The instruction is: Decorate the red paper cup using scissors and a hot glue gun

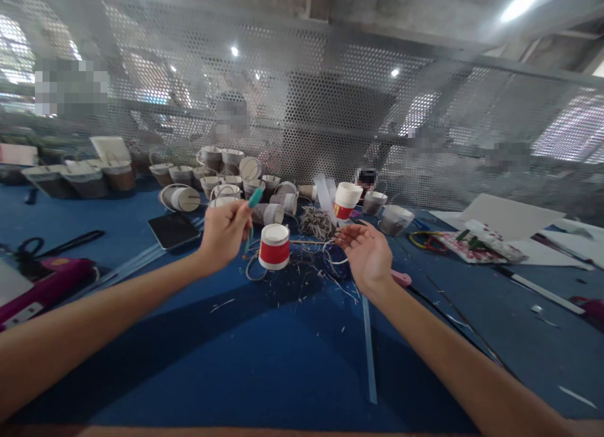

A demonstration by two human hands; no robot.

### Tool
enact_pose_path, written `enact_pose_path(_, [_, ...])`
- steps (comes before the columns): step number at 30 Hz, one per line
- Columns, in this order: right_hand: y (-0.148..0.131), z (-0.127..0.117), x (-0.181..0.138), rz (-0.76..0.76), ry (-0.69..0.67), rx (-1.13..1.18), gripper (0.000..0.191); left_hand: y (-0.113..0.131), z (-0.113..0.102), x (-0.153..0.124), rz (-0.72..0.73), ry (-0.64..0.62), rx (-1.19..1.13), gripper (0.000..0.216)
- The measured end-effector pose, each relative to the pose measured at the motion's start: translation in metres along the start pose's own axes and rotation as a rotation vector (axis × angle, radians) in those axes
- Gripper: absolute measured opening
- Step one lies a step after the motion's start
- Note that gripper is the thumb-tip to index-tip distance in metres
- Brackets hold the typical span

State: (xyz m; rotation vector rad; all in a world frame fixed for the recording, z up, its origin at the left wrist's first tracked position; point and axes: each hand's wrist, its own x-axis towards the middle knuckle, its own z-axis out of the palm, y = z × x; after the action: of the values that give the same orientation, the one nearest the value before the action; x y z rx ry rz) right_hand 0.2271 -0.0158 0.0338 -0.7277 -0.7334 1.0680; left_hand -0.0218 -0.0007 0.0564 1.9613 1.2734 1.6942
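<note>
My left hand [225, 232] is closed around a slim teal tool [255, 198]. One end sticks up past my fingers and another part shows below them; its exact kind is unclear. Just right of that hand, a red and white paper cup [274, 248] stands upside down on the blue table [264, 361]. My right hand [364, 251] is open, palm turned inward with fingers slightly bent, and nothing shows in it. Near its fingertips lie loose grey twine scraps [316, 223] and a ring-shaped cord [334, 261]. A stack of paper cups [347, 201] stands behind it.
Small grey cord-handled buckets [226, 163] crowd the back left. A dark phone [173, 230] and purple glue gun [51, 283] lie left. A clear flat strip [369, 349] lies in front. Right are white sheets [509, 216] and a patterned packet [486, 243]. Behind rises a perforated metal screen [264, 65].
</note>
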Motion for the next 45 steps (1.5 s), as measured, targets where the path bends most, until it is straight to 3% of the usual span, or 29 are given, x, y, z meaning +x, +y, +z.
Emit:
enact_pose_path(4, [-0.007,0.004,-0.002,0.157,0.011,0.056,0.016,-0.01,-0.013,0.023,-0.053,0.037,0.082,0.04])
enact_pose_path(6, [-0.009,0.006,-0.001,0.207,-0.041,0.089,0.015,-0.02,-0.012,0.027,-0.005,0.042,0.055,0.02])
enact_pose_path(7, [-0.009,0.006,-0.001,0.236,-0.076,0.112,0.016,-0.025,-0.01,0.027,0.05,0.074,-0.009,0.022])
enact_pose_path(9, [-0.011,0.007,-0.002,0.309,-0.126,0.158,0.018,-0.031,-0.005,0.025,0.181,0.098,-0.014,0.068])
enact_pose_path(11, [-0.012,0.007,-0.003,0.361,-0.151,0.188,0.018,-0.032,-0.004,0.023,0.249,0.098,0.083,0.087])
enact_pose_path(13, [-0.014,0.008,-0.005,0.393,-0.158,0.206,0.018,-0.029,-0.005,0.021,0.275,0.09,0.198,0.068])
enact_pose_path(15, [-0.015,0.008,-0.006,0.418,-0.132,0.213,0.02,-0.024,-0.009,0.021,0.275,0.071,0.247,0.031])
enact_pose_path(16, [-0.015,0.008,-0.007,0.432,-0.112,0.212,0.022,-0.022,-0.011,0.02,0.258,0.061,0.244,0.021])
enact_pose_path(19, [-0.015,0.008,-0.008,0.468,-0.093,0.203,0.027,-0.018,-0.012,0.018,0.127,0.024,0.154,0.03])
enact_pose_path(22, [-0.014,0.008,-0.009,0.486,-0.157,0.19,0.026,-0.016,-0.009,0.017,0.0,0.013,0.022,0.03])
enact_pose_path(27, [-0.011,0.007,-0.011,0.508,-0.188,0.185,0.024,-0.01,-0.001,0.02,0.002,-0.009,-0.235,0.031])
enact_pose_path(31, [-0.01,0.008,-0.012,0.476,-0.222,0.143,0.024,-0.001,0.001,0.02,-0.197,-0.213,-0.575,0.032])
enact_pose_path(34, [-0.008,0.008,-0.015,0.428,-0.263,0.066,0.023,0.007,-0.001,0.017,-0.299,-0.31,-0.705,0.03])
enact_pose_path(38, [-0.005,0.011,-0.022,0.248,-0.4,-0.036,0.017,0.019,-0.005,0.014,-0.421,-0.339,-0.822,0.028])
enact_pose_path(41, [-0.003,0.019,-0.031,0.115,-0.542,-0.13,0.029,0.03,-0.007,0.009,-0.461,-0.391,-0.848,0.028])
enact_pose_path(45, [0.002,0.034,-0.043,0.188,-0.729,-0.155,0.05,0.043,-0.007,-0.001,-0.427,-0.477,-0.824,0.028])
